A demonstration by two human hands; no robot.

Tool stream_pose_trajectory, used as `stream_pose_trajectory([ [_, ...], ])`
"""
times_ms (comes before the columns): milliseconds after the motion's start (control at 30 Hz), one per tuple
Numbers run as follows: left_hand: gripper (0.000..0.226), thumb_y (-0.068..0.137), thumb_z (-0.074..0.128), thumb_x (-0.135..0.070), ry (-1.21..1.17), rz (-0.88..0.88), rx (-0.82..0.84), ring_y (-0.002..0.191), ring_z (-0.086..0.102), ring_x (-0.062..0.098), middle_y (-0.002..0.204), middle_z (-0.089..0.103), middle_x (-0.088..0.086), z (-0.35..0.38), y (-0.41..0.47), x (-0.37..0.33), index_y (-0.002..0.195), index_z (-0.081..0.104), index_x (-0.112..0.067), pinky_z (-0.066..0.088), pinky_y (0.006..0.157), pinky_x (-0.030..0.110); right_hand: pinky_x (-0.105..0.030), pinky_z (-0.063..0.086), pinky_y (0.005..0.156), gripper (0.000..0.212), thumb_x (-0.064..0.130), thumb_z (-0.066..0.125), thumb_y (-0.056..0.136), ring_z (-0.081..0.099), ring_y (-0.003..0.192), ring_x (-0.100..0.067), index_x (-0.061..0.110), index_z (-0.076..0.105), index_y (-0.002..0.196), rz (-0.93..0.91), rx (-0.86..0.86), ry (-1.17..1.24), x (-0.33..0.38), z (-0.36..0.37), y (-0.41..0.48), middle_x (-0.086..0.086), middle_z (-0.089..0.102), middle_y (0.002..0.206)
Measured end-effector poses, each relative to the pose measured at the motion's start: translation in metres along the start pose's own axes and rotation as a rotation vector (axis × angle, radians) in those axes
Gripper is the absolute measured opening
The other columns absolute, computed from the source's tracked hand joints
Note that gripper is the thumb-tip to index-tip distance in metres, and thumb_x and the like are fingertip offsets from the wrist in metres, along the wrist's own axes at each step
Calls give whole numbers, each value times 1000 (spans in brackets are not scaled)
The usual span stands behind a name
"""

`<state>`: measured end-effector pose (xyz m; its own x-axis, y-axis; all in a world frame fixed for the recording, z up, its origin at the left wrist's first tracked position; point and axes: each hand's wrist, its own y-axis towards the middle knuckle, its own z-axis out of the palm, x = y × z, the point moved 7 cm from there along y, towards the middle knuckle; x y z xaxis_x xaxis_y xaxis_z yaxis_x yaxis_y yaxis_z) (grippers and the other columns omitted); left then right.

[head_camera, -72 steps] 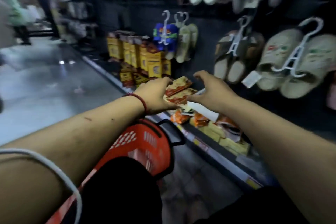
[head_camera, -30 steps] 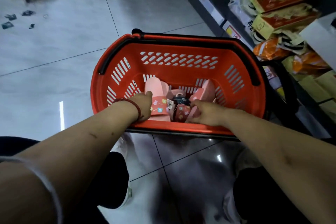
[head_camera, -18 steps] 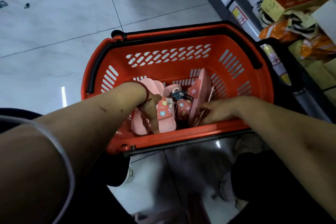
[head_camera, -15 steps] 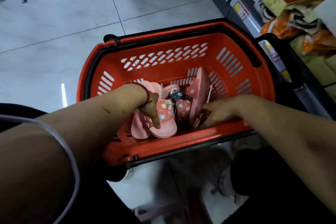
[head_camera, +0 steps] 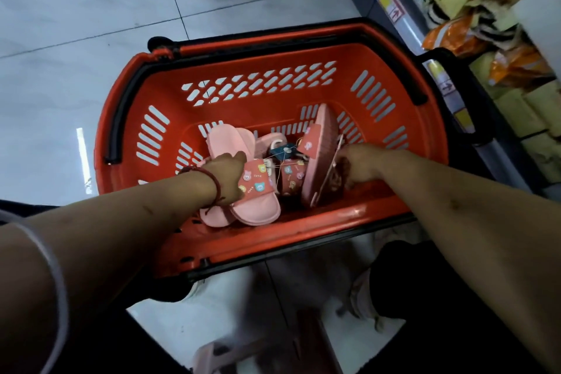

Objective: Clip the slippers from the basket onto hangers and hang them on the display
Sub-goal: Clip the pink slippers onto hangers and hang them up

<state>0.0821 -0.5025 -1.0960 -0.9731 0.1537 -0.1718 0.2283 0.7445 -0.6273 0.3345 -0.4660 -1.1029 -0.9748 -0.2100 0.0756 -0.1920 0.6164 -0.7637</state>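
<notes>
Head view: left hand (head_camera: pixel 226 177) grips pink slippers (head_camera: pixel 255 206), cartoon-print strap; right hand (head_camera: pixel 356 165) grip unclear; red basket (head_camera: pixel 258 82).

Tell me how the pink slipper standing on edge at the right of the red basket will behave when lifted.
The pink ribbed-sole slipper looks like light foam, so probably easy to lift. It stands on edge, apt to topple. Tag strings may drag neighbouring slippers.

Left hand (head_camera: pixel 226 177) regripped pink slipper (head_camera: pixel 258 194) (strap side now).
</notes>
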Motion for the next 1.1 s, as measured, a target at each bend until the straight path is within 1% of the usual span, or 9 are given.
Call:
stream_pose_trajectory([
  [100,55,84,74,-27,-44,-39,-4,110,59,35,122,59,19,-5,2,0,125,45,-3,50,84,36,-29,52,93,69,30,87,72,63,112,-26,20,58,134,-1,10,-39,1,5,4,-7,66,128],
  [233,53,80,77,-34,-95,-78,45,106,61,31,120,63,14,-13,4,1,121,55,-8,53,83,34,-30,48,98,87,32,85,76,59,119,-29,15,38,148,-14,-9,115,12,6,11,-10,60,135],
  [433,44,79,78,-38,-316,-150,16,88,56,24,103,62,9,-23,1,1,108,62,-8,42,71,27,-33,53,95,54,34,81,79,65,111,-28,17,64,127,29,50,-83,6,12,16,-10,67,125],
  [600,36,83,74,-45,-644,-223,-141,70,55,22,75,60,5,-45,2,10,85,63,-11,37,54,27,-30,47,93,29,13,57,95,61,118,-32,4,67,119,98,-141,-14,-1,-8,10,-18,65,127],
  [767,42,88,68,-47,-896,-348,-105,54,56,22,67,65,9,-44,-2,19,100,66,-6,41,51,24,-35,54,89,20,8,57,87,66,104,-35,11,71,101,106,-320,-4,-8,-27,6,-16,70,110],
  [867,54,87,72,-41,-861,-410,-123,89,67,29,109,69,16,-46,-4,20,124,61,-3,49,68,31,-38,56,90,24,13,59,89,68,103,-34,13,73,107,99,-392,-48,-8,-31,3,-14,72,110],
  [900,55,86,73,-40,-857,-424,-127,90,66,29,114,67,15,-47,-6,20,125,60,-3,48,68,32,-38,57,88,24,15,59,89,68,102,-35,15,74,107,96,-411,-53,-8,-32,1,-14,72,109],
  [1033,53,86,74,-38,-946,-437,-152,86,68,30,105,69,15,-48,-10,15,122,61,-1,57,78,37,-39,56,85,22,19,57,94,67,101,-39,12,70,110,51,-504,-21,2,-47,-26,-20,71,106],
  [1100,51,87,73,-37,-1021,-468,-192,66,64,27,81,68,16,-50,-14,16,117,61,2,55,69,34,-40,52,84,26,23,53,100,66,102,-41,8,62,120,24,-570,-22,7,-54,-39,-23,69,107],
])
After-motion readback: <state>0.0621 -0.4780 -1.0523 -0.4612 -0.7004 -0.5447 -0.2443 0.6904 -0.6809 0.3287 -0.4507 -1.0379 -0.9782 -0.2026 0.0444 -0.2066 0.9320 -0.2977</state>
